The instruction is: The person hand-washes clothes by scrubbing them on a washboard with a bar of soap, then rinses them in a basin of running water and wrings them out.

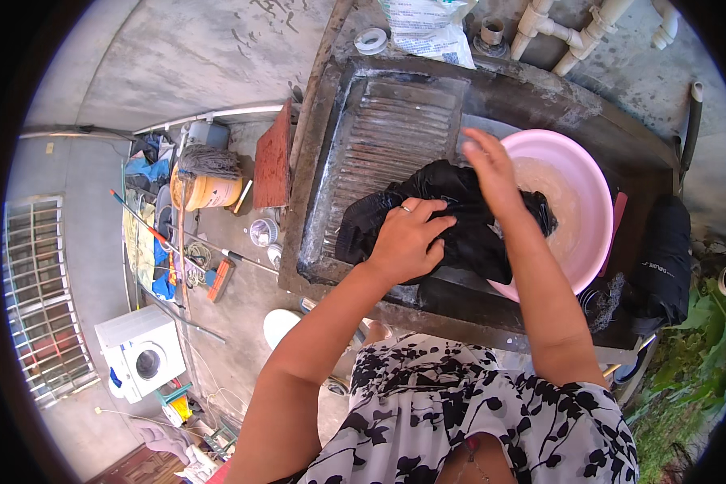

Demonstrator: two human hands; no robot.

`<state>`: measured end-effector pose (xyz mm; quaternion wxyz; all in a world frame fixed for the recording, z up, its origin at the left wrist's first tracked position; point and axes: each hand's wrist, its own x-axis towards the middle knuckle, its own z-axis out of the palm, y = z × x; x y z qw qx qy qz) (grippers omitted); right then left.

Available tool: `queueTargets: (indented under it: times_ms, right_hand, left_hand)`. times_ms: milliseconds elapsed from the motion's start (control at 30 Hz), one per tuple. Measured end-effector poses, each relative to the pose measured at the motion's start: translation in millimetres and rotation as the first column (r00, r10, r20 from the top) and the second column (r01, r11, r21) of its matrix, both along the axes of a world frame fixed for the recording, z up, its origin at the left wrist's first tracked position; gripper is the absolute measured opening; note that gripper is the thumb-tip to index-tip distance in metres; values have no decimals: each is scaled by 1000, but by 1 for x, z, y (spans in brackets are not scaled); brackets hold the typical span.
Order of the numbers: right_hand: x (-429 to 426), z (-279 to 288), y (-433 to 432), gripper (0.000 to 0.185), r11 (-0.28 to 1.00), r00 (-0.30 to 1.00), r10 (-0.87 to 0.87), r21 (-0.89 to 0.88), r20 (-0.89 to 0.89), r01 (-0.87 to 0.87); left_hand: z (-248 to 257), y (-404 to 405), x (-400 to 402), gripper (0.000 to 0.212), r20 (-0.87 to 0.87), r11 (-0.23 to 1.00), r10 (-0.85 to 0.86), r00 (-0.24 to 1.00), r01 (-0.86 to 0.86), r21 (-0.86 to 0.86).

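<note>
A wet black garment (472, 233) lies bunched across the lower part of a ribbed washboard (399, 121) built into a stone sink. Its right end hangs over the rim of a pink plastic basin (602, 199) with cloudy water (562, 193) in it. My left hand (408, 236), with a ring on one finger, holds the cloth down, palm lowered and fingertips dug into the fabric. My right hand (493, 169) is raised by the basin's left rim, slightly blurred. Its fingers are a little apart and nothing shows in them.
Right of the basin lie a dark bundle (659, 266) and a metal scrubber (608, 302). A printed plastic bag (429, 30) and a tape roll (370, 41) sit on the back ledge. A bucket (209, 190) with a mop and a washing machine (145, 357) stand at left.
</note>
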<state>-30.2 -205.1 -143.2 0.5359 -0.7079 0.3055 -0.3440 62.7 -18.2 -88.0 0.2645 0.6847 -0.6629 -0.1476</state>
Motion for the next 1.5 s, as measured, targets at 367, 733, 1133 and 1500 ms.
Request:
queueTargets:
  times_ms: [367,733,1133,1500]
  right_hand:
    - [1,11,155,34,862,948,-161,-507,-275,0]
    - [36,9,132,19,852,903,-279,-518,-327,76]
    - [101,-16,55,17,747,868,-393,-656,-303,109]
    - [127,-16,20,14,672,939,-225,-739,-260,-44]
  left_hand:
    - [-39,38,4,19,77,765,621,780,-582,-275]
    - [-52,5,47,15,83,810,578,812,-558,-182]
    - [-74,-49,92,20,104,771,625,773,-591,-237]
    - [-67,-76,110,19,151,778,626,765,-599,-192]
